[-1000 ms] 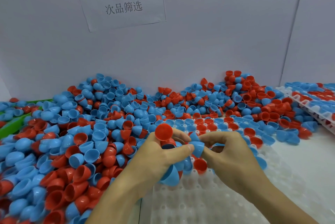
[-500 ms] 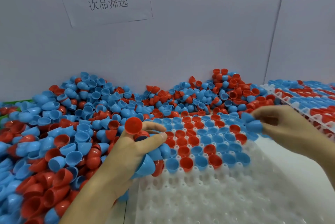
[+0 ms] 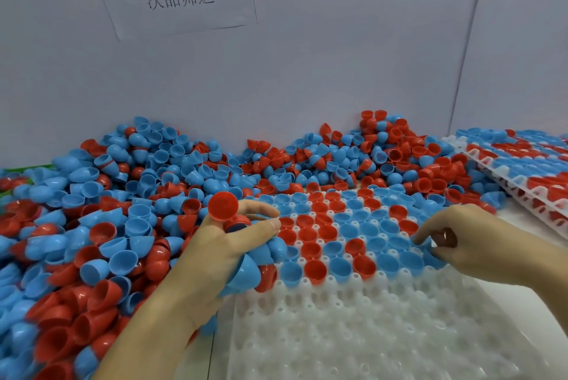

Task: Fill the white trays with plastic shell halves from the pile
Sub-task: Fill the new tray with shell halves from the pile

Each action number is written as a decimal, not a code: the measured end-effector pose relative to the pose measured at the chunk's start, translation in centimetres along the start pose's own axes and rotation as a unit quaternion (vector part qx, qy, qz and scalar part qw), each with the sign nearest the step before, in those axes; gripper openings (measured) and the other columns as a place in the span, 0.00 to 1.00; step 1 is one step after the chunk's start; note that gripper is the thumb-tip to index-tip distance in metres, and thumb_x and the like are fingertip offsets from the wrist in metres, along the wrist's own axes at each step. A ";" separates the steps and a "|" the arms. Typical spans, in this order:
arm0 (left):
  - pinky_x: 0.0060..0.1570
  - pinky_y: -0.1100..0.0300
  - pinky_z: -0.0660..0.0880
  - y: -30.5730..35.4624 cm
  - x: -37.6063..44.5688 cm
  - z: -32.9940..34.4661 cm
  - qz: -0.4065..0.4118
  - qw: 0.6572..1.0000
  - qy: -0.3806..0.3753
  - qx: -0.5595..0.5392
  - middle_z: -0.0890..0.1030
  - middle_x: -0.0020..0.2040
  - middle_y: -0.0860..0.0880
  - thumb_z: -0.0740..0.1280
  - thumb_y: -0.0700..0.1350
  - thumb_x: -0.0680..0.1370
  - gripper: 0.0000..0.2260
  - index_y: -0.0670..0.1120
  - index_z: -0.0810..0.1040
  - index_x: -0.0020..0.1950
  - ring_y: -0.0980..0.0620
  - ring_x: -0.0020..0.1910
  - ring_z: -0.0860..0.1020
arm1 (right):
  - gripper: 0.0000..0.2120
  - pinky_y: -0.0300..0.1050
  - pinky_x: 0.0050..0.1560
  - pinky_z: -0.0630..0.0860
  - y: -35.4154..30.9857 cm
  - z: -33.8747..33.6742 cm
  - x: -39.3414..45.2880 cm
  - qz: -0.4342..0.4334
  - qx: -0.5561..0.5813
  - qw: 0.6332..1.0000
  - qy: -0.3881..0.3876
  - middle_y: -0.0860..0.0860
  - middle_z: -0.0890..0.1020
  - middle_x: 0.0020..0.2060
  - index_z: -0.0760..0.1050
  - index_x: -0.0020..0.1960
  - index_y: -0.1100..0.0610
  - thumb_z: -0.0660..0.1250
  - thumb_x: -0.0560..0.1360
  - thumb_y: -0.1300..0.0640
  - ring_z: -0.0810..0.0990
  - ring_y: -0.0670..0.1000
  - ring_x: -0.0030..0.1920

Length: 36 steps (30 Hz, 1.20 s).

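The left hand (image 3: 221,252) curls round a clutch of blue and red plastic shell halves (image 3: 246,269), one red half (image 3: 223,206) perched atop its fingers. To its right, the right hand (image 3: 470,244) pinches a blue plastic shell half (image 3: 428,252) down at the white moulded plastic tray (image 3: 353,333), whose far rows beyond both hands are already filled. Left of and beyond the left hand spreads the loose pile of blue and red shell halves (image 3: 123,195); beyond the right hand lies a second filled white tray (image 3: 522,170).

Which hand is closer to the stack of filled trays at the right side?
The right hand. It is at the right edge of the front tray, below and to the left of the stack of filled trays. The left hand, holding shells, is beside the pile, much farther away.
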State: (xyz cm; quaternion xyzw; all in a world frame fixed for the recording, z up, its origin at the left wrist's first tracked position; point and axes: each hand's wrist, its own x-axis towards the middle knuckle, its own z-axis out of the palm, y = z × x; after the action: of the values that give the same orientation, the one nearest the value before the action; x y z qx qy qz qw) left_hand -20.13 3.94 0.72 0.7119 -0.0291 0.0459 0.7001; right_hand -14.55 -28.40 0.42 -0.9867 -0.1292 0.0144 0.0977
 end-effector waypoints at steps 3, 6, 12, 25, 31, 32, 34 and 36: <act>0.37 0.62 0.80 -0.1 0.0 0.0 0.002 1.000 0.000 -0.002 0.85 0.41 0.46 0.75 0.54 0.59 0.16 0.50 0.85 0.44 0.50 0.41 0.85 | 0.11 0.33 0.37 0.75 0.4 -0.2 0.0 0.000 0.008 1.000 0.019 0.38 0.80 0.38 0.81 0.47 0.40 0.75 0.73 0.56 0.79 0.42 0.38; 0.39 0.60 0.81 -0.2 0.1 -0.1 0.004 1.000 0.000 0.001 0.86 0.41 0.47 0.75 0.55 0.58 0.16 0.52 0.85 0.43 0.49 0.42 0.85 | 0.12 0.33 0.42 0.79 0.4 0.0 0.2 0.003 0.015 1.000 0.014 0.37 0.82 0.40 0.81 0.43 0.40 0.76 0.72 0.57 0.81 0.40 0.39; 0.39 0.56 0.81 -0.1 -0.1 0.0 -0.004 1.000 -0.004 -0.017 0.85 0.41 0.46 0.74 0.51 0.61 0.13 0.50 0.85 0.44 0.48 0.42 0.85 | 0.15 0.29 0.41 0.78 0.5 0.4 0.6 0.009 0.013 1.000 0.012 0.38 0.82 0.39 0.78 0.37 0.39 0.76 0.72 0.58 0.82 0.42 0.40; 0.36 0.53 0.80 0.6 -0.6 0.3 -0.040 0.994 -0.011 -0.098 0.83 0.42 0.43 0.73 0.42 0.70 0.04 0.46 0.84 0.44 0.45 0.40 0.82 | 0.16 0.29 0.27 0.73 -2.9 -1.3 0.2 -0.074 0.118 0.952 0.274 0.37 0.78 0.37 0.82 0.58 0.53 0.70 0.74 0.67 0.78 0.45 0.33; 0.51 0.45 0.81 0.1 -0.4 0.3 0.001 1.000 0.013 -0.013 0.85 0.44 0.46 0.73 0.44 0.67 0.05 0.51 0.84 0.41 0.44 0.48 0.83 | 0.09 0.38 0.34 0.78 -12.8 -2.8 -0.2 -0.254 0.295 0.885 0.254 0.42 0.80 0.37 0.77 0.53 0.40 0.68 0.75 0.52 0.80 0.46 0.41; 0.53 0.45 0.81 0.0 -0.4 0.3 0.008 1.000 0.013 0.000 0.84 0.44 0.45 0.71 0.45 0.66 0.07 0.50 0.84 0.42 0.43 0.49 0.83 | 0.07 0.39 0.33 0.76 -14.7 -2.5 -0.4 -0.286 0.320 0.867 0.252 0.44 0.79 0.38 0.76 0.51 0.40 0.69 0.76 0.51 0.80 0.48 0.41; 0.52 0.49 0.82 -0.1 -0.3 0.3 0.019 1.000 0.001 0.014 0.83 0.43 0.43 0.72 0.45 0.68 0.07 0.46 0.82 0.44 0.40 0.47 0.82 | 0.09 0.37 0.33 0.73 -17.7 -1.1 -0.6 -0.314 0.355 0.844 0.251 0.44 0.78 0.41 0.73 0.50 0.42 0.71 0.75 0.51 0.79 0.50 0.44; 0.47 0.54 0.82 0.0 -0.4 0.4 0.032 0.999 -0.030 0.004 0.84 0.43 0.41 0.71 0.41 0.71 0.03 0.47 0.82 0.44 0.43 0.45 0.83 | 0.13 0.32 0.39 0.72 -19.3 0.3 -0.3 -0.289 0.376 0.848 0.239 0.42 0.78 0.45 0.73 0.55 0.42 0.73 0.74 0.50 0.79 0.47 0.48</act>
State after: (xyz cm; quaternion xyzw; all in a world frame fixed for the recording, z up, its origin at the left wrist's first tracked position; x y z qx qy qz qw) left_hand -20.49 3.56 0.66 0.7145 -0.0731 0.0472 0.6942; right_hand -19.73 -10.11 3.91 -0.7657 -0.3656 -0.2035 0.4885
